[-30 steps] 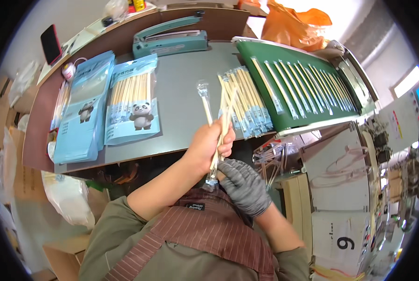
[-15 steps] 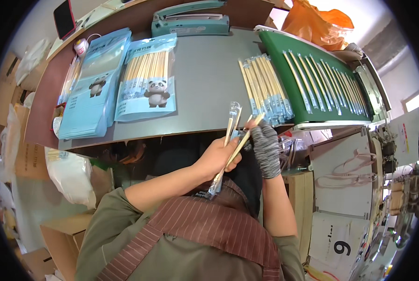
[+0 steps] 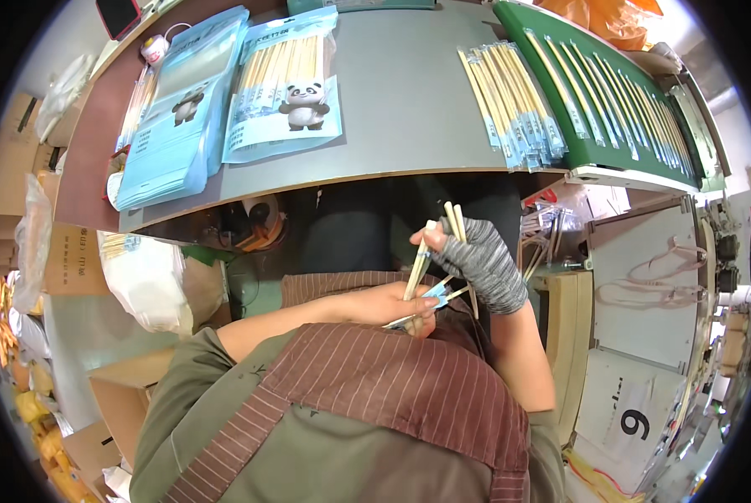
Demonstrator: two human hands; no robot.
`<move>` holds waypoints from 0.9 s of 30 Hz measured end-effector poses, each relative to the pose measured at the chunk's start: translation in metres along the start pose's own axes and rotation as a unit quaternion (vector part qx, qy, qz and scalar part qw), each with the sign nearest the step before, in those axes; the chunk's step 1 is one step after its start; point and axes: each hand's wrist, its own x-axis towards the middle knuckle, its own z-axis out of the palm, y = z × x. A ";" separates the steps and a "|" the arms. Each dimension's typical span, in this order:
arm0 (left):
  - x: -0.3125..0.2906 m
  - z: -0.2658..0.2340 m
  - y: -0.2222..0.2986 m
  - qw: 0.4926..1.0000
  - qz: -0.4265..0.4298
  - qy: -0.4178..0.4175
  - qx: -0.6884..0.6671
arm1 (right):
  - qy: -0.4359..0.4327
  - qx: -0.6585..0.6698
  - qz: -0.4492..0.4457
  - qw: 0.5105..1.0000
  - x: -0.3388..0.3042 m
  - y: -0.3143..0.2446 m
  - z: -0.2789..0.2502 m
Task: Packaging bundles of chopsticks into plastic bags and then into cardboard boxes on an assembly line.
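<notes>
Just beyond my apron, my left hand (image 3: 399, 305) is closed around wooden chopsticks (image 3: 415, 275) and a bit of clear and blue wrapper (image 3: 436, 291). My right hand (image 3: 483, 264), in a grey fingerless knit glove, pinches the upper end of those chopsticks between thumb and fingertips. More bare chopsticks (image 3: 454, 220) pass through the right hand's grip, their ends sticking up past the fingers. On the table's right lies a pile of wrapped chopsticks (image 3: 516, 101). A green conveyor belt (image 3: 570, 149) beside it carries a row of wrapped pairs.
A filled blue panda-print pouch (image 3: 285, 92) and a stack of flat pouches (image 3: 170, 142) lie on the left of the grey table (image 3: 392, 92). The table's front edge runs beyond my hands. A white bag (image 3: 145, 285) hangs below it at left; a white cabinet (image 3: 639, 293) stands right.
Both hands have come back from the table edge toward my apron. My right hand now grips the chopsticks' upper end, and the view has tilted down.
</notes>
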 end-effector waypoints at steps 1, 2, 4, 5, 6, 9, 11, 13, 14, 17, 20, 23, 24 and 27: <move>-0.001 0.003 0.006 0.999 -0.018 0.010 -0.024 | 0.029 -0.038 -0.049 0.998 0.002 0.000 0.000; -0.001 0.002 0.006 1.000 -0.016 0.013 -0.019 | 0.052 -0.076 -0.099 0.991 0.005 -0.001 -0.001; 0.002 -0.004 0.011 0.999 -0.013 -0.029 -0.017 | 0.172 -0.210 -0.262 0.926 0.011 -0.031 -0.019; 0.003 0.000 0.016 1.000 -0.016 -0.016 0.008 | 0.277 -0.079 -0.259 0.922 0.010 -0.052 -0.044; -0.001 0.005 0.022 1.000 -0.014 -0.015 0.015 | 0.373 0.068 -0.234 0.895 -0.003 -0.084 -0.055; 0.000 0.006 0.085 0.980 -0.004 0.186 -0.066 | 0.402 0.175 -0.365 0.821 -0.030 -0.143 -0.153; 0.000 -0.019 0.130 0.958 0.095 0.262 -0.070 | 0.444 0.175 -0.376 0.795 -0.032 -0.160 -0.190; 0.013 -0.043 0.188 0.914 0.174 0.366 -0.014 | 0.462 0.188 -0.398 0.770 -0.036 -0.163 -0.229; 0.025 -0.049 0.222 0.905 0.214 0.368 0.020 | 0.446 0.219 -0.416 0.762 -0.043 -0.162 -0.248; 0.097 -0.062 0.322 0.831 0.319 0.404 0.213 | 0.486 0.302 -0.454 0.683 -0.032 -0.161 -0.291; 0.196 -0.089 0.422 0.702 0.481 0.392 0.350 | 0.401 0.266 -0.442 0.757 -0.030 -0.150 -0.328; 0.314 -0.082 0.531 0.628 0.656 0.298 0.294 | 0.466 0.230 -0.375 0.768 -0.041 -0.156 -0.323; 0.353 -0.095 0.555 0.625 0.635 0.331 0.312 | 0.531 0.213 -0.317 0.757 -0.035 -0.157 -0.318; 0.468 -0.235 0.622 0.489 0.518 0.431 0.554 | 0.545 0.168 -0.249 0.783 -0.059 -0.134 -0.328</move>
